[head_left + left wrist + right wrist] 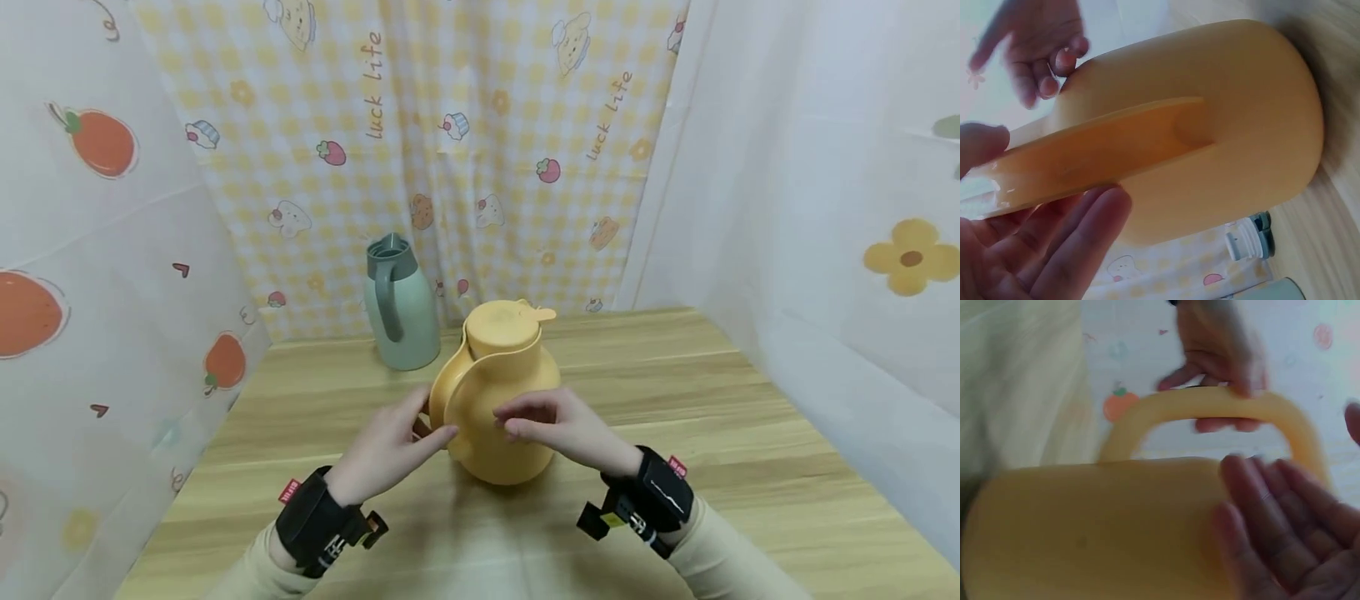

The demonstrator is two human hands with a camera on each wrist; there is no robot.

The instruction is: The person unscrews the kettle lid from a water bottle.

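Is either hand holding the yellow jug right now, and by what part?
The left hand is at the yellow jug's handle, fingers around it; the right hand only rests open against its body.

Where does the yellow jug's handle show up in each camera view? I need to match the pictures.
Head: the handle runs down the yellow jug's left side, at the left hand.
Left wrist: it crosses the left half as a wide slanted band, above the fingers.
Right wrist: it arches over the jug body, upper middle, with the left hand on it.
Shared landmark: the yellow jug body itself.
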